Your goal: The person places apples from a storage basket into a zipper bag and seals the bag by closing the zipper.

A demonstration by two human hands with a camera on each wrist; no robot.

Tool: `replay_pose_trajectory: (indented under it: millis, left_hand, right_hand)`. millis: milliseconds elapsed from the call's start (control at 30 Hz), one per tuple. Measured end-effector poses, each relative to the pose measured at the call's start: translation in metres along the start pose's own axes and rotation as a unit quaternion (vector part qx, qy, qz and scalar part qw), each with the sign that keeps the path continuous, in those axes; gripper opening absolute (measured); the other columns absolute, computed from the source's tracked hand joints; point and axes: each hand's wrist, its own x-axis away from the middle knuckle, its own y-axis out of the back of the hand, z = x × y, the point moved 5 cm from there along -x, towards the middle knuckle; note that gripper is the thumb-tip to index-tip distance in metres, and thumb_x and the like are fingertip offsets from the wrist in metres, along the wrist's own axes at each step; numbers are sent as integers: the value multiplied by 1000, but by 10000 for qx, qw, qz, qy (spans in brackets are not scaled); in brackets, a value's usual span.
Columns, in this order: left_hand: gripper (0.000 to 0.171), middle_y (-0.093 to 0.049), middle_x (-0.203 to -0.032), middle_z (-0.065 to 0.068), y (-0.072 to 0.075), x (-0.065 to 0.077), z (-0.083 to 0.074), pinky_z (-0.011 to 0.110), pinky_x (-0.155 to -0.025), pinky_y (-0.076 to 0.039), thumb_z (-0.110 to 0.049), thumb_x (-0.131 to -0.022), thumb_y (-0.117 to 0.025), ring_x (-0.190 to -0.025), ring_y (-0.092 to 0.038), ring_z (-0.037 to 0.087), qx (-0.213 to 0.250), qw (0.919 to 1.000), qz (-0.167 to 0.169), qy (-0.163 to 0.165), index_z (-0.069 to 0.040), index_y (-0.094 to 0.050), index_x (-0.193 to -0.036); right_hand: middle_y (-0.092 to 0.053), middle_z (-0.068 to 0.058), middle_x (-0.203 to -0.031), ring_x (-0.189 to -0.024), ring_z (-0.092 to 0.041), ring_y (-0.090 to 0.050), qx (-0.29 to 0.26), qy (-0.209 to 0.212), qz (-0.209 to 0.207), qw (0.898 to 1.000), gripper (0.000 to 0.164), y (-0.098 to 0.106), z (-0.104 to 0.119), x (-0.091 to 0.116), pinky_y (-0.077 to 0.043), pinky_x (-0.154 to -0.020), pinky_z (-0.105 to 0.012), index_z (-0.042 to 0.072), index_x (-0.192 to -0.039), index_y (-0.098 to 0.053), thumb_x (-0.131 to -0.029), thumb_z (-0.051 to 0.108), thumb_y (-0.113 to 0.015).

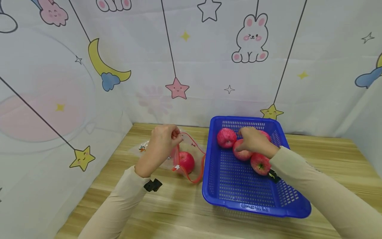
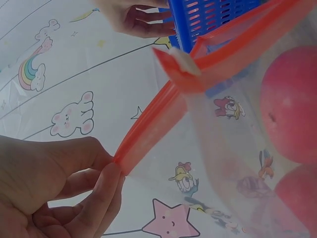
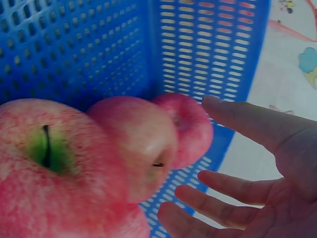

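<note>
So the left hand (image 1: 162, 142) has a fingertip pinch on the red edge of a clear plastic bag (image 2: 210, 144), with two red apples (image 2: 292, 106) sitting inside it on the wood-look table (image 1: 176, 209). Meanwhile the right hand (image 1: 256, 142) hangs over the blue basket (image 1: 244, 189) just beside it, thumb and fingers spread pretty wide, holding nothing, right near the basket's pinkish apples (image 1: 226, 138).
</note>
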Motion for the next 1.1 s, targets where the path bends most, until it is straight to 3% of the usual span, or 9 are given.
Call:
replay_pose_trajectory:
  millis: [167,300,500,733,900,1100]
  left_hand:
    - [14,-63,-66,3,0,1,-1,28,-54,-50,0,-79,-78,-58,-59,15,-19,10000,-37,-49,-4,-66,-73]
    - [15,-62,-64,2,0,1,-1,28,-54,-49,1,-78,-79,-58,-57,15,-23,10000,-61,-69,-4,-66,-71]
    - [15,-59,-64,0,1,4,0,27,-53,-48,3,-79,-76,-58,-54,13,19,10000,25,-35,-5,-65,-71]
    - [14,-60,-66,1,3,9,0,26,-53,-48,5,-79,-74,-58,-54,12,-17,9997,-18,-238,-4,-65,-72]
    - [13,-61,-66,2,4,12,0,27,-53,-50,5,-78,-75,-58,-55,12,9,9996,-23,-286,-3,-66,-73]
    - [12,-61,-65,2,5,13,1,27,-54,-50,4,-77,-76,-58,-55,13,-35,9995,13,-307,-3,-67,-73]
  right_hand:
    - [-56,-11,-83,-76,-27,-51,291,-109,164,9994,34,-8,-8,-2,-45,-62,-39,-1,-87,-58,-72,15,-84]
    - [-50,-9,-79,-73,-25,-46,456,-231,188,9985,33,-11,-11,-4,-42,-59,-37,4,-79,-54,-71,15,-84]
    - [-52,-13,-87,-77,-28,-52,596,-265,143,9978,33,-15,-14,-5,-49,-62,-45,1,-84,-57,-70,15,-83]
    - [-52,-15,-88,-81,-30,-54,762,-179,174,9968,37,-21,-15,-8,-53,-63,-46,-1,-87,-61,-66,14,-88]
    - [-56,-13,-85,-83,-32,-56,712,-59,250,9971,43,-23,-15,-7,-52,-68,-48,-4,-95,-60,-67,14,-87]
    - [-57,-10,-81,-78,-29,-56,740,99,267,9969,47,-25,-14,-7,-50,-62,-46,-2,-98,-58,-65,15,-87]
